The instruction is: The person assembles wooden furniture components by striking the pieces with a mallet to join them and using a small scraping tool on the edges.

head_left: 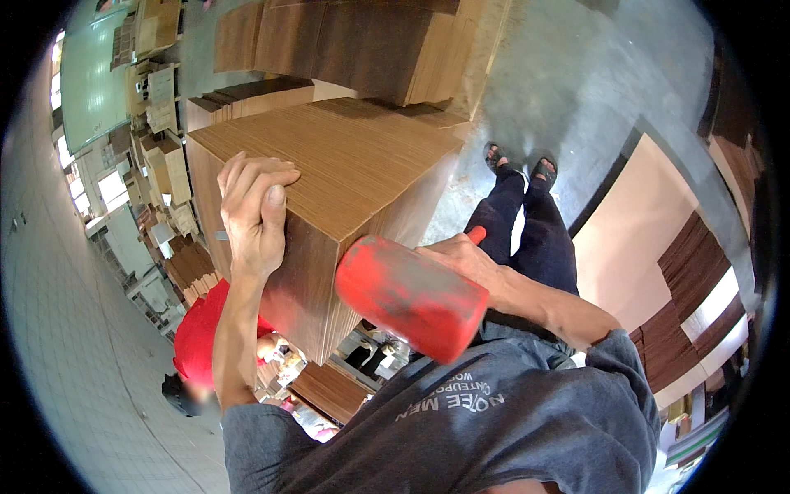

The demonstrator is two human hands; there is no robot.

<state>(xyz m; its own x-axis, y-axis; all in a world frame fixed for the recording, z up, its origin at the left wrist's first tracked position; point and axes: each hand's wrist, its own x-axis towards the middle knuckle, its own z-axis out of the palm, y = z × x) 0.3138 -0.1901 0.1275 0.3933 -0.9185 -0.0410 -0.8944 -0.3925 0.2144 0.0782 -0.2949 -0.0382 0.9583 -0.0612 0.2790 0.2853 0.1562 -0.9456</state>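
While left fingers (247, 177) clasp the cardboard stack (346, 165), right fingers (453, 251) grip the red mallet (409, 298) beside it.

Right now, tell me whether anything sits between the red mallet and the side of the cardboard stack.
Nothing visible does. The red mallet, in the right hand, lies right beside the cardboard stack, while the left hand grips its top corner, clear of the mallet.
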